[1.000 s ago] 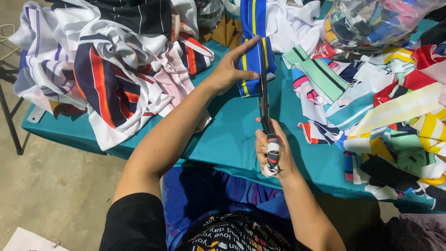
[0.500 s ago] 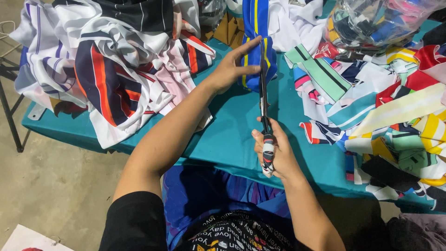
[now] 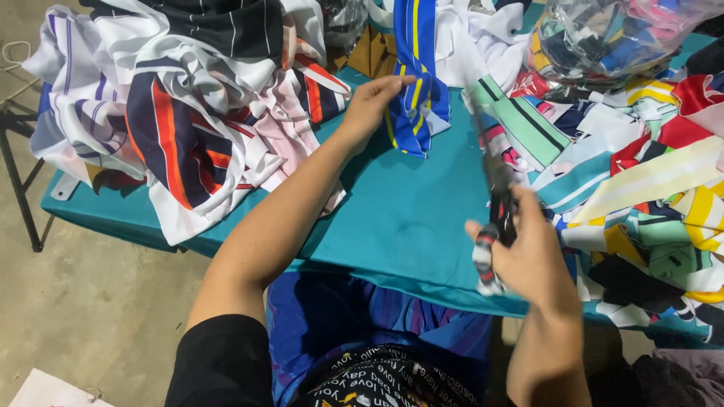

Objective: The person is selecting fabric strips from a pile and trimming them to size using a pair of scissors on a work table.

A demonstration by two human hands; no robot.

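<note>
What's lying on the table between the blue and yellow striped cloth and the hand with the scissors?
In the head view, only bare teal table cover lies between the blue and yellow striped cloth and the right hand holding the scissors.

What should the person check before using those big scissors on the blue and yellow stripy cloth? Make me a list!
1. Left hand grips the blue and yellow striped fabric: ok.
2. Right hand holds the scissors by the handles: ok.
3. Left fingers away from the blades: ok, the blades are off to the right of that hand.
4. Blades lined up with the fabric: not ok, they point beside it.
5. Blades open: cannot tell, they are blurred.
6. Bare teal table cover between the hands: ok.
</note>
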